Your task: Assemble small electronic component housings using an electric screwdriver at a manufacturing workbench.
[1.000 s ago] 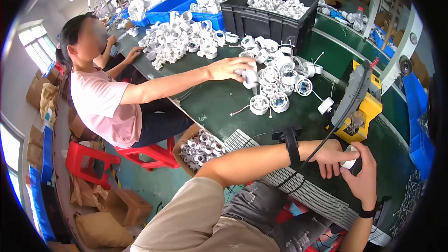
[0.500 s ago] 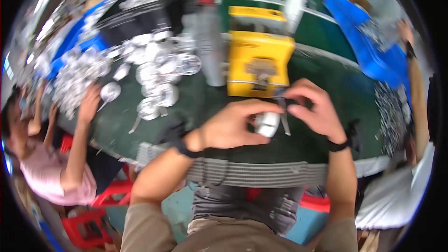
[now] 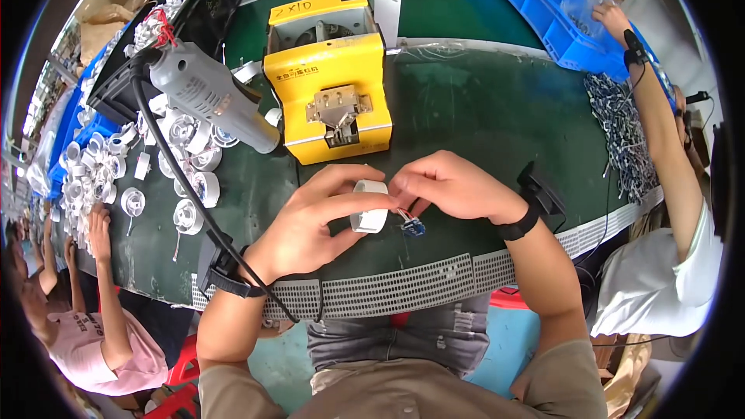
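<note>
My left hand (image 3: 314,221) is curled round a short white plastic cup-shaped housing (image 3: 369,209), its thumb below and fingers above. Close against its right side, my right hand (image 3: 450,190) has thumb and forefinger pinched together on thin coloured wires (image 3: 403,213). From these wires hangs a small blue circuit board (image 3: 414,226), just above the green tabletop. The far ends of the wires are hidden by the fingers and the housing, so I cannot tell whether they join it.
Beyond my hands stands a yellow machine (image 3: 330,85). A grey electric screwdriver (image 3: 221,101) hangs to its left, its black cable crossing before my left forearm. White housings (image 3: 182,140) lie leftward; circuit boards with wires (image 3: 621,136) are heaped rightward near blue bins (image 3: 535,15). Co-workers sit on both sides.
The view has swung, so machine and screwdriver appear further left. The housing has turned in my left hand. My right hand has come closer to it, and the blue board now hangs below the fingers.
</note>
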`<action>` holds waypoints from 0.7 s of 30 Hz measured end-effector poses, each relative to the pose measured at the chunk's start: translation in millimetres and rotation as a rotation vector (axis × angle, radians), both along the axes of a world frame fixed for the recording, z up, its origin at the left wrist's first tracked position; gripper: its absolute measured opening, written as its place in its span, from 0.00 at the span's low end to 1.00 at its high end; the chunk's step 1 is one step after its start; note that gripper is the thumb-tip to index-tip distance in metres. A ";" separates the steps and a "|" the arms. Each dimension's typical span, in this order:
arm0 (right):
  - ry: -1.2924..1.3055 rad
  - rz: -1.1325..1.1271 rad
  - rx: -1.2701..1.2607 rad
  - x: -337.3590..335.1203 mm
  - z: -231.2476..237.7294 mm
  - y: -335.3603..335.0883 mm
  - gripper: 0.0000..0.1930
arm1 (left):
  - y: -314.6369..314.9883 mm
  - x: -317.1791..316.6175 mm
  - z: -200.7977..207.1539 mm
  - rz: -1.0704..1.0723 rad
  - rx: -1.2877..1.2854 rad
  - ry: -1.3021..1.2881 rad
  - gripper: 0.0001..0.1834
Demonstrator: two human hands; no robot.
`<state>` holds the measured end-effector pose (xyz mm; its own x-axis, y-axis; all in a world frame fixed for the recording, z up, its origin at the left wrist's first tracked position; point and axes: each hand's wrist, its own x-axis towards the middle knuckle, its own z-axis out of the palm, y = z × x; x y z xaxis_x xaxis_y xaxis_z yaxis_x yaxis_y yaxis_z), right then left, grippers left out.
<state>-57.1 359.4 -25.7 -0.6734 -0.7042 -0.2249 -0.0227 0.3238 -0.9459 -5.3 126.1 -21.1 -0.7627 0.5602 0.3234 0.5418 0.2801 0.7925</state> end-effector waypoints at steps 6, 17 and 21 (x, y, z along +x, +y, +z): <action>-0.291 0.000 -0.184 3.5 4.2 -6.7 0.12 | -1.2 2.6 2.4 0.037 0.009 0.047 0.28; 0.031 -0.206 -0.626 12.5 -12.8 -21.3 0.08 | -11.2 -2.3 -5.0 -0.132 0.689 -0.891 0.27; 0.417 -0.217 -0.453 20.0 -9.5 -26.9 0.08 | -6.7 -1.5 -4.9 -0.167 0.856 -0.977 0.28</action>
